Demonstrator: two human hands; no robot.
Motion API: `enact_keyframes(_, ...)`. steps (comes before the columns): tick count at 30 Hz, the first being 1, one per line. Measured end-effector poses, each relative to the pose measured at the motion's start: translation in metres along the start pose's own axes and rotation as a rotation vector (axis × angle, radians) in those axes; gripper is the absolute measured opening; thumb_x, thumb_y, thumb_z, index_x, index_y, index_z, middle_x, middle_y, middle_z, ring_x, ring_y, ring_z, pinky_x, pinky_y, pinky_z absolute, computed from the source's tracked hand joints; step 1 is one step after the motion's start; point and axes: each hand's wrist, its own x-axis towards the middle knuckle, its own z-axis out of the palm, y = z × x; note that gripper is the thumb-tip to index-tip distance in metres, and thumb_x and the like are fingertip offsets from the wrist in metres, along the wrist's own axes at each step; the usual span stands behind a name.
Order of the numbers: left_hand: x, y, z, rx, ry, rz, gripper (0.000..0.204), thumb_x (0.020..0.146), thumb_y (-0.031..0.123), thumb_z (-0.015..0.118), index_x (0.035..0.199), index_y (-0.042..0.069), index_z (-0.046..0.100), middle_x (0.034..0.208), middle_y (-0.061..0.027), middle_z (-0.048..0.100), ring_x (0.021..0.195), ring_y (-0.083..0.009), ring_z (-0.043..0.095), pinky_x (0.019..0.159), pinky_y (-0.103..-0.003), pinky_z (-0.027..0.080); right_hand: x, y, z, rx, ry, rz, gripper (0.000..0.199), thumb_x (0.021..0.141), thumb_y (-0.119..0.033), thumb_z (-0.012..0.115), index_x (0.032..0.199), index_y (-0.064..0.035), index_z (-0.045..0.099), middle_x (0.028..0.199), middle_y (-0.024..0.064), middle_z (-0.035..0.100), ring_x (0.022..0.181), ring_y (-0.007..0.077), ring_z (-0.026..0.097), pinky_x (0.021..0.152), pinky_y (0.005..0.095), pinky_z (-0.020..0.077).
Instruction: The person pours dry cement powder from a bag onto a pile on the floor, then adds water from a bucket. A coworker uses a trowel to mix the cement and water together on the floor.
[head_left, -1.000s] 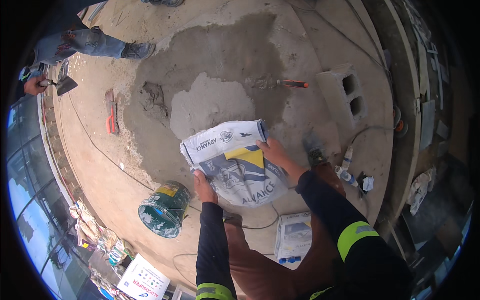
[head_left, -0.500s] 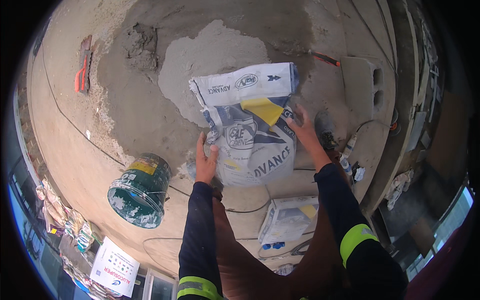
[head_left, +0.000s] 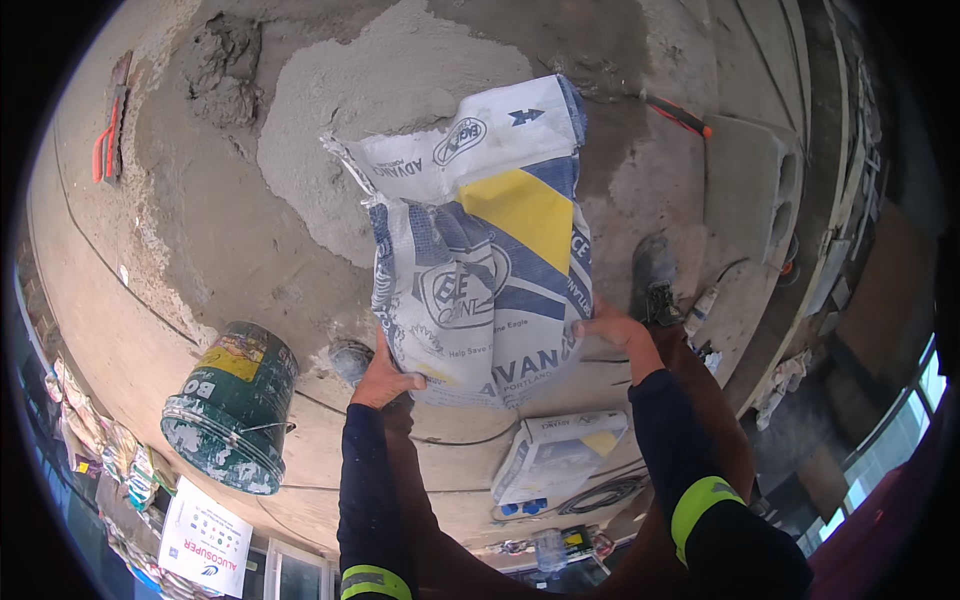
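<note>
Head view: the printed bag (head_left: 490, 290) is clamped between left hand (head_left: 382, 380) and right hand (head_left: 620, 332), with gray powder (head_left: 385, 85) heaped far-left of it.

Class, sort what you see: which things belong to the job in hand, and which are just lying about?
Job in hand:
- printed bag, left hand and right hand gripping its lower sides
- pale grey material beyond it, probably

Apparently lying about, untouched:
- green bucket
- red-handled trowel
- orange-handled tool
- hollow block
- second bag
</note>
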Motion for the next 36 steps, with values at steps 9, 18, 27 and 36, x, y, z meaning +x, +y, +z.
enact_keyframes(9, 0.033, -0.014, -0.01, 0.089, 0.11, 0.1, 0.117, 0.052, 0.041, 0.097, 0.145, 0.001, 0.038, 0.131, -0.0093, 0.059, 0.121, -0.0215, 0.056, 0.104, -0.035, 0.042, 0.036, 0.02, 0.008, 0.14, 0.157, -0.235, 0.064, 0.076, -0.02, 0.085, 0.131, -0.0028, 0.057, 0.118, 0.0031, 0.067, 0.106, 0.0158, 0.062, 0.095, 0.0317, 0.0477)
enact_keyframes(18, 0.039, -0.018, -0.003, 0.054, 0.322, 0.058, 0.066, 0.077, 0.04, 0.083, 0.123, -0.002, 0.06, 0.11, -0.0085, 0.068, 0.097, -0.0168, 0.063, 0.087, -0.032, 0.049, 0.024, -0.014, 0.058, 0.181, 0.554, -0.179, 0.057, 0.085, -0.031, 0.078, 0.125, 0.0051, 0.06, 0.113, 0.0133, 0.069, 0.096, 0.0198, 0.066, 0.087, 0.0336, 0.0516)
enact_keyframes(27, -0.003, -0.012, 0.022, -0.117, 0.419, -0.085, 0.046, 0.088, 0.03, 0.075, 0.116, -0.005, 0.064, 0.102, -0.0092, 0.07, 0.088, -0.0145, 0.064, 0.081, -0.029, 0.05, -0.04, -0.07, 0.114, -0.014, 0.748, -0.069, 0.06, 0.083, -0.039, 0.08, 0.112, 0.0111, 0.065, 0.104, 0.0147, 0.071, 0.088, 0.0199, 0.068, 0.082, 0.031, 0.0518)
enact_keyframes(36, -0.074, 0.035, 0.062, -0.328, 0.499, -0.129, 0.056, 0.085, 0.039, 0.077, 0.113, -0.008, 0.068, 0.101, -0.0113, 0.071, 0.086, -0.0158, 0.066, 0.078, -0.03, 0.051, -0.131, -0.141, 0.17, -0.148, 0.706, -0.148, 0.064, 0.085, -0.043, 0.078, 0.114, 0.0121, 0.065, 0.102, 0.0141, 0.071, 0.085, 0.0179, 0.067, 0.078, 0.0308, 0.0522)
